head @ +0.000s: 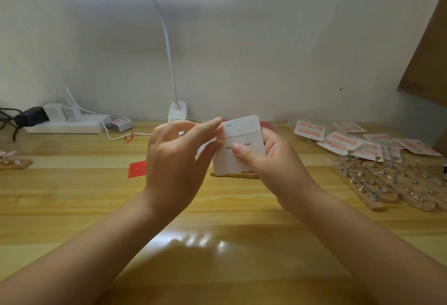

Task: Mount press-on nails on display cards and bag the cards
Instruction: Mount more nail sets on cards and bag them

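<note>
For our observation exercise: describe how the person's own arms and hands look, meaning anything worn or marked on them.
Both forearms are bare as far as the frame shows, with no sleeves in view. The left hand and the right hand wear no gloves, and no rings, watch or bracelets show. The one thumbnail in view looks short and unpainted.

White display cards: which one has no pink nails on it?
The white square display card held up between both hands; its printed face is bare, while the bagged cards lying at the table's right all carry pink nails.

Both forearms bare to the frame edge — no sleeves, rings or watch; short, unpainted nails.
</note>
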Demonstrator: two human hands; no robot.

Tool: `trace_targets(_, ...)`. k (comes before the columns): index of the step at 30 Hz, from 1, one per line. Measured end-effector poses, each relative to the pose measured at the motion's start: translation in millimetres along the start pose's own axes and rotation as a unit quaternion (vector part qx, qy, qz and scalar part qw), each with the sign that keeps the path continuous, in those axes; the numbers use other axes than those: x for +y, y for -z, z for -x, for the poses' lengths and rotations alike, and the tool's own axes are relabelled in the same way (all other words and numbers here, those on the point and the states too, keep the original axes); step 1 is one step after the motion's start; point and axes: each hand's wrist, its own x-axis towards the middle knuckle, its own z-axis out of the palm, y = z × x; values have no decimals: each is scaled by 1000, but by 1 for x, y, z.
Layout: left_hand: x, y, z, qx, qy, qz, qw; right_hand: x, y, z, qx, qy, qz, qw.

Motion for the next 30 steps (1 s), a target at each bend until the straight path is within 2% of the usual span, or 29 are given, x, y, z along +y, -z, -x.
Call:
trace_targets(11, 0, 3, -2, -10, -1, -6, 1000, 2, 2, -2, -11, -10, -26, 1000)
trace_targets(18, -1, 0, 0, -17, -55, -68, 996, 1, 2, 0, -22, 0, -33, 999)
trace_targets(21, 5, -1, 1, -41, -21, -34, 998, 2, 2, 0, -4, -14, -31, 999)
trace_targets(23, 14, -1, 1, -68, 36, 65, 995, 4, 2, -1, 22, -30, -27, 999)
trace_targets(25, 22, 2, -1, -76, 140, 218, 963, 4, 3, -2, 38, -47, -39, 997)
trace_targets(27, 24, 7, -7, -57, 248, 304, 918, 2, 5, -2, 41, -57, -56, 996)
trace_targets(30, 24, 10, -13, -77, 382, 405, 827, 0, 5, -2, 31, -53, -81, 995)
